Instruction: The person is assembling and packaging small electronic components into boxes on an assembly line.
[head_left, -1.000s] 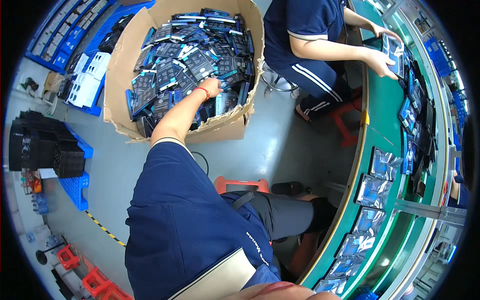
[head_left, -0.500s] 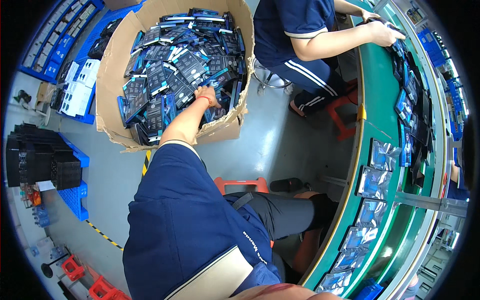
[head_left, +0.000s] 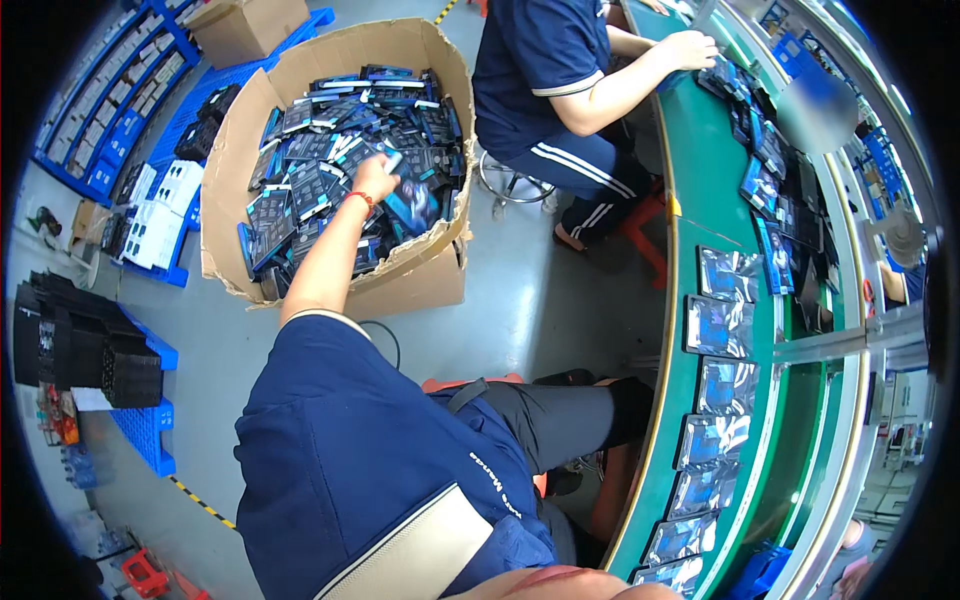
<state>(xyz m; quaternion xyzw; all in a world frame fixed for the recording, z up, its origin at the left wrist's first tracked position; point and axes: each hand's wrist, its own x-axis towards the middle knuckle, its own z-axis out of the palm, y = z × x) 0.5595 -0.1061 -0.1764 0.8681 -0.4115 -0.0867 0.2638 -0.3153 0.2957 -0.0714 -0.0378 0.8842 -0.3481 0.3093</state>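
My left hand (head_left: 374, 180) reaches into a large cardboard carton (head_left: 232, 220) at the upper left, a red band round its wrist. Its fingers are closed on the upper edge of a flat black-and-blue box (head_left: 412, 207), which hangs tilted and smeared by motion over the heap. Beneath and around it lie many similar flat black boxes (head_left: 311, 187) with blue edges, piled at all angles. My right hand does not show.
To the right runs a green workbench (head_left: 690, 190) with a row of flat packages in clear wrap (head_left: 720, 328) and a heap of dark boxes (head_left: 765, 190). A co-worker (head_left: 545, 80) sits at it. Black crates (head_left: 75, 340) stand on a blue pallet at left.
My left hand has drawn a flat box up from the pile and moved slightly up and left in the picture. The view has shifted, and the co-worker's hands have moved at the bench.
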